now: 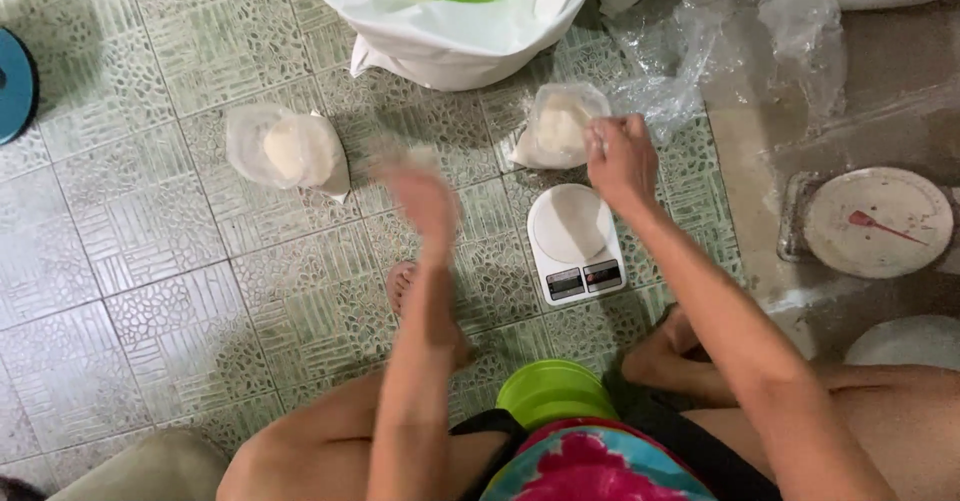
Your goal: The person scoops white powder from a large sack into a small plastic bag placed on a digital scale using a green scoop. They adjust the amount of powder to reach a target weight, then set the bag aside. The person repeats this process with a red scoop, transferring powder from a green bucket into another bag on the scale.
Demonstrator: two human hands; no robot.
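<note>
Squatting on the tiled floor (150, 261), a person's right hand (620, 161) pinches a filled plastic bag (557, 126) shut just beyond a white digital scale (575, 241); the blurred left hand (420, 196), grip unreadable, hangs empty-looking near another filled bag (285, 149). Bagging appears underway.

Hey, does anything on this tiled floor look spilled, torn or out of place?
Nothing looks spilled. The two clear plastic bags of white powder lie intact on the green tiled floor, the right hand touching one. The white digital kitchen scale sits flat and bare. Only crumpled clear plastic sheeting looks untidy. The left hand is motion-blurred.
</note>
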